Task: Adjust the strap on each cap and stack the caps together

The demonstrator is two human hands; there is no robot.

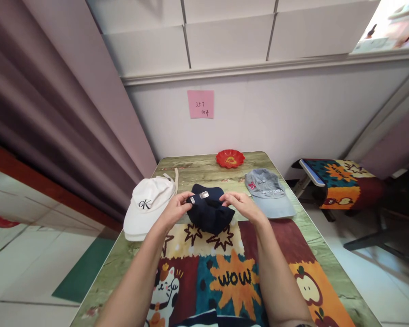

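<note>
Both hands hold a dark navy cap point(211, 217) above the middle of the table, its strap side with a metal buckle facing up. My left hand point(177, 208) pinches the cap's left edge beside a small light tag. On the opposite edge, the fingers of my right hand point(241, 203) are closed. To the left lies a white cap point(150, 204) with black "CK" letters and a loose strap. A grey-blue cap point(269, 195) with red and white marks rests at the right.
A red scalloped dish point(230, 158) sits at the back of the wood-patterned table point(191, 164). A colourful mat point(276, 240) covers the near part. A pink note point(201, 104) is on the wall. A small padded stool point(347, 177) stands at the right, a purple curtain point(54, 91) at the left.
</note>
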